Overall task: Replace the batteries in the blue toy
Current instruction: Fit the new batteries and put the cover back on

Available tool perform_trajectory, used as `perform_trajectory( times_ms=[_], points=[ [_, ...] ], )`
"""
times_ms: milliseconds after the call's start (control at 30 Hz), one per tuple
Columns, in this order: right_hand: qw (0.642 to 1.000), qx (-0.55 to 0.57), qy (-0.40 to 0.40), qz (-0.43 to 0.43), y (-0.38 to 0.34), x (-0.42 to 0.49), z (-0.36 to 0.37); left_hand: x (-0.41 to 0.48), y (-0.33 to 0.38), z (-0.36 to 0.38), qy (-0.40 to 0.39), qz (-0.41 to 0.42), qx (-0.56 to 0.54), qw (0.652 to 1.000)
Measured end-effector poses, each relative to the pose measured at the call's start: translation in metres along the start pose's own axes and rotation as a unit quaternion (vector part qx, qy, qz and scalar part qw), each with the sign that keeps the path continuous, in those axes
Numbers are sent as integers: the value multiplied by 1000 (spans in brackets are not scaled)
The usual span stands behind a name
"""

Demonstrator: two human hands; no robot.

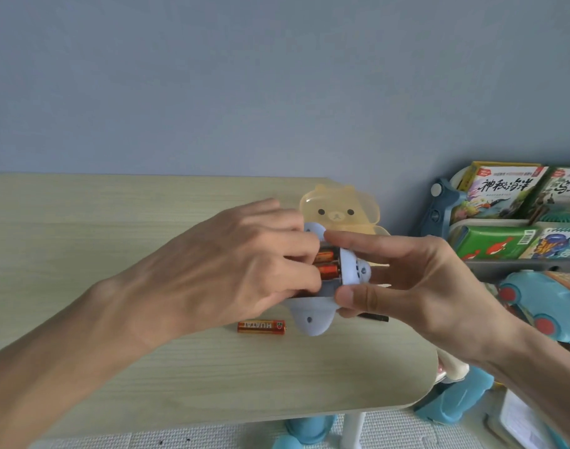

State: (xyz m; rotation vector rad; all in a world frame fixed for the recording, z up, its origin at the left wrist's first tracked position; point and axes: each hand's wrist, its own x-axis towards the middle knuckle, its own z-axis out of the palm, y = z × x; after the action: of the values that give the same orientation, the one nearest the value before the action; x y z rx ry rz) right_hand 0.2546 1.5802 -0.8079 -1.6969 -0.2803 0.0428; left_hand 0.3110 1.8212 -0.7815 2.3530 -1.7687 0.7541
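My left hand (244, 264) comes in from the lower left of the frame. Its fingers (293, 254) are curled and pressed down into the open batt. bay of the blue toy (313, 314), touching the two orange batteries (325, 264) that sit in there. I can't tell if I'm pinching one or just pushing on it, 'cos my fingers hide the near ends.

The toy is up off the wooden table (115, 228), in the middle of the frame, between both hands. The batts lie side by side, long way going left to right, w/ the ends I can see pointing at my right hand.

Below the toy, one spare battery (261, 326) lies flat on the table, also long way left to right, just under my left hand. So my left hand is nearer to it, I think that's the hand to grab it w/.

A yellow bear box (340, 209) sits behind the toy.

My right hand (423, 280) comes in from the lower right. Its thumb (358, 299) and pointer finger (368, 241) are spread wide and clamp the toy top and bottom, holding it steady.
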Motion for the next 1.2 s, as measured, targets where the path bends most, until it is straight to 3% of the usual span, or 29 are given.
perform_trajectory(
  times_ms=[267,400,567,633,833,900,967,1100,1200],
  points=[
    [998,48,31,-5,-2,3,-13,-11,-14,-8,130,-94,-90,983],
    [998,46,38,12,7,-1,-18,-36,-6,1,58,-134,-158,977],
    [997,62,38,17,9,-3,-17,-53,8,16,-133,-178,-154,963],
    [997,68,37,16,8,-2,-16,-54,11,20,-139,-191,-167,957],
    [996,78,31,11,5,-4,-15,-51,9,19,-109,-196,-173,959],
    [997,76,31,10,5,-6,-14,-48,5,9,-67,-221,-183,956],
    [997,75,30,10,7,-6,-13,-44,0,-4,8,-260,-235,937],
    [996,83,26,10,8,-4,-9,-32,-4,-22,148,-293,-398,856],
    [997,79,22,11,8,-3,-4,-22,4,-18,165,-304,-408,845]
  ],
)
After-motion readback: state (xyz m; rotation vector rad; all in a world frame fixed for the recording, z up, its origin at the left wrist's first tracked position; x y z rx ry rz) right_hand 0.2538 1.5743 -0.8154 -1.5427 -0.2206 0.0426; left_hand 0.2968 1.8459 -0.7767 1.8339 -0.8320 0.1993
